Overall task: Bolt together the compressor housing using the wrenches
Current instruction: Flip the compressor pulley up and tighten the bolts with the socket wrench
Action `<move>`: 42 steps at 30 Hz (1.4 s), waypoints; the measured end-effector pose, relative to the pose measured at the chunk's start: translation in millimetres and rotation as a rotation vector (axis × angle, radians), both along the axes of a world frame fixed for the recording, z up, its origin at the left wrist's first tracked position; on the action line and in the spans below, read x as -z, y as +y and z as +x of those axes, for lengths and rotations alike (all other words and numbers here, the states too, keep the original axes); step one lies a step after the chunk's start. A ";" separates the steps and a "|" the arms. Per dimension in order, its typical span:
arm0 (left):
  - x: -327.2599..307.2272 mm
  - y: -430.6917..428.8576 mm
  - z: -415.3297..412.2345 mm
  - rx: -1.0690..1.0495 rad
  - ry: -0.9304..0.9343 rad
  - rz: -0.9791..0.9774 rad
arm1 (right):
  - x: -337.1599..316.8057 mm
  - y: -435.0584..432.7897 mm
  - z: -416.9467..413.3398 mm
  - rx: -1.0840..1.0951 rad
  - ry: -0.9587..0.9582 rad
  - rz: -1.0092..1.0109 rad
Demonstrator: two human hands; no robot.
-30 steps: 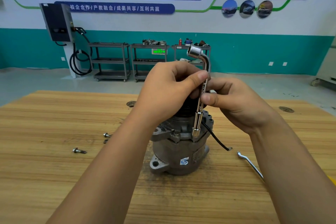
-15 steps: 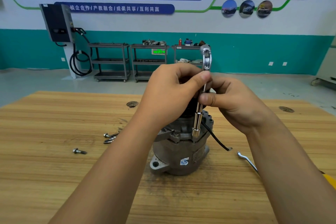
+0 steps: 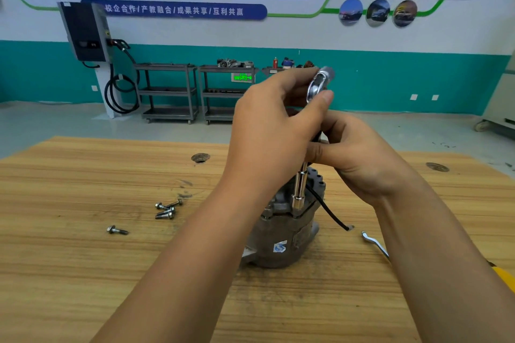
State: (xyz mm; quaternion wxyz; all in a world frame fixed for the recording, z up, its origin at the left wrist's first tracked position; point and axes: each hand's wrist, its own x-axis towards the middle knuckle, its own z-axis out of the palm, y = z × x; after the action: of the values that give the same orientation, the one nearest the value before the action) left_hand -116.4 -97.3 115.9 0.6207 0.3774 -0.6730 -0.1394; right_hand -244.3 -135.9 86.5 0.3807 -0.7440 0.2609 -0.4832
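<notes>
Over the rough grey housing (image 3: 278, 234), both hands (image 3: 271, 142) (image 3: 362, 160) grip a chrome wrench (image 3: 299, 189).

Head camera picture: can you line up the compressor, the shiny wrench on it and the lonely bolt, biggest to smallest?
1. Compressor, bulkiest.
2. Shiny wrench, taller but thin, so it's a close call.
3. Lonely bolt, clearly smallest.

Grey compressor housing (image 3: 281, 234) upright on table; chrome socket wrench (image 3: 299, 189) vertical on it.
</notes>
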 end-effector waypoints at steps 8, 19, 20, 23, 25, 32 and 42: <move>-0.9 -0.1 0.3 0.246 0.082 0.104 | -1.4 2.7 -3.7 -0.072 0.032 0.019; 1.3 -9.6 18.5 0.479 0.057 0.043 | -9.4 10.8 -2.4 -0.078 0.105 0.044; 1.9 -9.6 18.8 0.480 0.055 0.047 | -10.2 11.9 -2.3 -0.072 0.113 0.041; 5.9 -5.8 15.0 0.334 -0.035 0.015 | -12.7 14.4 -2.6 -0.039 0.134 0.035; 14.5 -5.2 11.0 0.116 -0.174 -0.012 | -14.5 17.0 -2.7 -0.026 0.154 0.018; 85.5 18.3 33.4 -0.299 -0.130 0.193 | -17.4 19.2 -0.6 0.010 0.215 0.005; 129.3 -0.9 57.5 -0.090 0.064 0.426 | -16.8 19.6 -0.5 -0.009 0.162 0.067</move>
State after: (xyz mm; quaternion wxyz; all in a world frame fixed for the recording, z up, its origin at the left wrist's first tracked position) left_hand -58.9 -98.2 -13.3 0.5538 0.5250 -0.5907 -0.2624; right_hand -244.8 -116.3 103.3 0.3853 -0.7686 0.3035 -0.4106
